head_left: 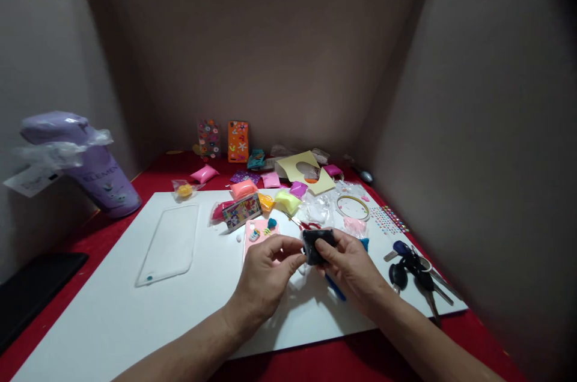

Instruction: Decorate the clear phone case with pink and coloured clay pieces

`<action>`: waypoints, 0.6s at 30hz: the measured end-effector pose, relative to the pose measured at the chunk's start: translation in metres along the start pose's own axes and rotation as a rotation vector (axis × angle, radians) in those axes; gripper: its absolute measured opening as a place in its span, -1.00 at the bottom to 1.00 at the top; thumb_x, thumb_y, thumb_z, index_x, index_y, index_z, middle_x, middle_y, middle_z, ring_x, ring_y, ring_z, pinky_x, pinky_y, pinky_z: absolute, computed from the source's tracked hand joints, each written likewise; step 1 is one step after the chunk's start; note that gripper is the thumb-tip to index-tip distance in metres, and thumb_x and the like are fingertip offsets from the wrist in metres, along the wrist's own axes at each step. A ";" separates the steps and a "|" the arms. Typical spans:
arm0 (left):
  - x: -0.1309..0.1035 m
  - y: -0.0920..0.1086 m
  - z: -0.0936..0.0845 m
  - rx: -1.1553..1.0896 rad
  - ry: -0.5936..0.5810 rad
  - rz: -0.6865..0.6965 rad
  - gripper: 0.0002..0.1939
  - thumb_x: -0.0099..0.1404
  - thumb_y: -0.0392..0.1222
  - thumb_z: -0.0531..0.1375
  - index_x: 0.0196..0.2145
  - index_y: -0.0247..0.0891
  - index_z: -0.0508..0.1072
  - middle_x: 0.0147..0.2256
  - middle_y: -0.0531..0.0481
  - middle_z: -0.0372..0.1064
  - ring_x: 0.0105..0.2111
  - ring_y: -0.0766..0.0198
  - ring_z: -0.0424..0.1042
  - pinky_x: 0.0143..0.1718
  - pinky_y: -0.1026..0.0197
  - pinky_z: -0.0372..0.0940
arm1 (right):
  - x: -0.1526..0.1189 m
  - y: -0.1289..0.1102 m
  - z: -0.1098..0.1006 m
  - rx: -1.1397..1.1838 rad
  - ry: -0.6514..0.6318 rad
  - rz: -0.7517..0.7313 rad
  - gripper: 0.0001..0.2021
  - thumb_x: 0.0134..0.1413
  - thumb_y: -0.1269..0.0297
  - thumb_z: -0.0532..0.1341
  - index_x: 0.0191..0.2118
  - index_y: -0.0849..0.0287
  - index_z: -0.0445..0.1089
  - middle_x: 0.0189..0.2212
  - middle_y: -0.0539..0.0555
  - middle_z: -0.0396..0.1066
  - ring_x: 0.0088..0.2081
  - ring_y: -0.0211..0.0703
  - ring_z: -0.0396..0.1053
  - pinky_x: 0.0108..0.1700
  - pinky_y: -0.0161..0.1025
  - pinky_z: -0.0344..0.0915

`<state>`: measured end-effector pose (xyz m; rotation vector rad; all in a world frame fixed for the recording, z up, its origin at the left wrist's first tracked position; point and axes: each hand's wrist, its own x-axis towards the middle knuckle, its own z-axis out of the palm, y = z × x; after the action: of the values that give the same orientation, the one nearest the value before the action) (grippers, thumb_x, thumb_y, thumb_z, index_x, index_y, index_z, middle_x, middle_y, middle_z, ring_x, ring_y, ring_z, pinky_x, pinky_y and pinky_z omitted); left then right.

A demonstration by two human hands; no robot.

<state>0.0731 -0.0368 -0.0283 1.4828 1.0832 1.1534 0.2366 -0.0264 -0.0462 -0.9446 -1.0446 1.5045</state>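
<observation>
A small black packet [318,246] is held above the white board [216,304]. My right hand [349,265] grips it, with the thumb across its front. The fingertips of my left hand [271,274] are pinched at the packet's left edge. Behind my left hand lies a pink phone case [250,232] with small coloured pieces on it, partly hidden by the fingers. Red-handled scissors [311,226] lie just behind the packet, and a blue stick [336,288] shows below my right hand.
A clear phone case [171,244] lies on the left. Several coloured clay packets [244,189] are at the back, near a tape ring [353,207]. Keys [417,271] lie at right, a wrapped purple tumbler [106,181] stands at left, and a black object [40,292] lies below it.
</observation>
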 end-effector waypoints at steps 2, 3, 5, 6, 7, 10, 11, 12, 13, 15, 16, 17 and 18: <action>0.001 0.000 0.000 0.010 -0.002 -0.027 -0.90 0.08 -0.24 0.24 -0.41 -0.31 0.49 -0.44 -0.05 0.46 -0.42 0.25 0.40 -0.36 0.23 0.29 | 0.000 0.003 -0.001 -0.031 -0.005 -0.024 -0.71 -0.05 0.13 0.35 -0.26 0.21 0.38 -0.49 -0.01 0.34 -0.52 -0.32 0.24 -0.49 -0.36 0.17; 0.001 0.000 0.000 0.017 -0.005 -0.036 -0.91 0.08 -0.24 0.24 -0.43 -0.31 0.47 -0.47 -0.03 0.44 -0.44 0.27 0.38 -0.40 0.25 0.28 | 0.000 0.004 -0.001 -0.044 -0.014 -0.037 -0.72 -0.02 0.14 0.33 -0.25 0.20 0.38 -0.49 -0.01 0.35 -0.52 -0.32 0.25 -0.48 -0.36 0.18; 0.002 -0.001 0.000 0.042 -0.012 -0.027 -0.91 0.08 -0.23 0.24 -0.45 -0.31 0.45 -0.49 -0.01 0.41 -0.46 0.28 0.36 -0.42 0.26 0.27 | 0.000 0.007 -0.002 -0.064 -0.034 -0.065 -0.77 0.02 0.16 0.31 -0.27 0.19 0.36 -0.49 -0.03 0.34 -0.52 -0.33 0.25 -0.48 -0.37 0.19; 0.002 -0.001 0.000 0.061 -0.013 -0.011 -0.91 0.08 -0.23 0.23 -0.46 -0.31 0.45 -0.48 -0.02 0.40 -0.46 0.28 0.36 -0.42 0.26 0.27 | 0.000 0.008 -0.003 -0.072 -0.041 -0.082 -0.79 0.04 0.17 0.30 -0.29 0.19 0.35 -0.50 -0.04 0.34 -0.53 -0.34 0.25 -0.48 -0.38 0.19; 0.002 -0.001 0.000 0.081 -0.013 0.008 -0.91 0.09 -0.22 0.22 -0.46 -0.31 0.44 -0.47 -0.02 0.39 -0.45 0.28 0.36 -0.41 0.26 0.27 | 0.000 0.008 -0.003 -0.080 -0.047 -0.095 -0.80 0.05 0.17 0.29 -0.31 0.19 0.34 -0.51 -0.05 0.33 -0.53 -0.34 0.25 -0.49 -0.38 0.19; 0.002 0.001 0.000 0.114 0.006 0.043 -0.90 0.11 -0.22 0.21 -0.46 -0.31 0.45 -0.45 -0.03 0.38 -0.42 0.26 0.36 -0.40 0.25 0.27 | -0.001 0.007 0.000 -0.102 -0.059 -0.116 -0.80 0.10 0.15 0.25 -0.30 0.18 0.31 -0.53 -0.06 0.31 -0.54 -0.35 0.24 -0.50 -0.39 0.19; 0.002 0.003 0.000 0.106 0.016 0.038 -0.90 0.11 -0.21 0.21 -0.46 -0.31 0.46 -0.45 -0.03 0.38 -0.42 0.27 0.36 -0.39 0.25 0.27 | -0.001 0.006 0.001 -0.109 -0.058 -0.119 -0.78 0.11 0.13 0.23 -0.29 0.18 0.30 -0.53 -0.06 0.30 -0.55 -0.34 0.23 -0.51 -0.38 0.19; 0.002 0.004 -0.001 0.093 0.022 0.020 -0.90 0.10 -0.21 0.22 -0.45 -0.31 0.46 -0.45 -0.03 0.39 -0.43 0.27 0.36 -0.40 0.25 0.27 | -0.002 0.005 0.002 -0.125 -0.054 -0.120 -0.77 0.12 0.10 0.22 -0.28 0.18 0.29 -0.53 -0.07 0.29 -0.55 -0.33 0.23 -0.52 -0.37 0.19; 0.002 0.005 -0.001 0.077 0.025 -0.010 -0.89 0.08 -0.20 0.23 -0.45 -0.31 0.46 -0.46 -0.02 0.39 -0.45 0.29 0.35 -0.41 0.26 0.26 | -0.003 0.004 0.003 -0.150 -0.045 -0.122 -0.75 0.12 0.08 0.21 -0.27 0.18 0.28 -0.54 -0.07 0.27 -0.56 -0.32 0.22 -0.53 -0.37 0.19; 0.002 0.007 -0.001 0.047 0.018 -0.082 -0.88 0.04 -0.20 0.26 -0.47 -0.31 0.45 -0.48 0.00 0.38 -0.51 0.32 0.33 -0.48 0.28 0.23 | -0.005 0.002 0.005 -0.228 -0.018 -0.143 -0.74 0.12 0.07 0.19 -0.28 0.17 0.26 -0.55 -0.07 0.25 -0.55 -0.31 0.21 -0.52 -0.36 0.18; 0.003 0.008 -0.001 0.039 0.014 -0.111 -0.87 0.01 -0.20 0.27 -0.48 -0.31 0.44 -0.50 0.02 0.36 -0.53 0.33 0.31 -0.51 0.30 0.21 | -0.006 0.002 0.006 -0.272 -0.010 -0.161 -0.75 0.14 0.07 0.18 -0.30 0.17 0.26 -0.55 -0.08 0.24 -0.55 -0.30 0.21 -0.51 -0.35 0.17; 0.003 0.008 -0.001 0.039 0.011 -0.129 -0.87 0.00 -0.21 0.28 -0.49 -0.31 0.43 -0.51 0.03 0.35 -0.55 0.34 0.30 -0.54 0.31 0.20 | -0.008 0.001 0.006 -0.309 -0.009 -0.179 -0.77 0.15 0.09 0.17 -0.31 0.16 0.25 -0.55 -0.08 0.24 -0.54 -0.30 0.21 -0.49 -0.35 0.17; 0.004 0.008 -0.001 0.044 0.014 -0.138 -0.87 -0.02 -0.22 0.28 -0.50 -0.31 0.42 -0.52 0.04 0.34 -0.55 0.35 0.29 -0.56 0.31 0.19 | -0.008 0.000 0.006 -0.335 -0.017 -0.197 -0.78 0.17 0.10 0.16 -0.31 0.15 0.24 -0.55 -0.08 0.24 -0.52 -0.29 0.21 -0.47 -0.34 0.17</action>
<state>0.0734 -0.0345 -0.0196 1.4127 1.2081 1.0507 0.2320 -0.0356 -0.0443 -1.0256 -1.3885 1.1989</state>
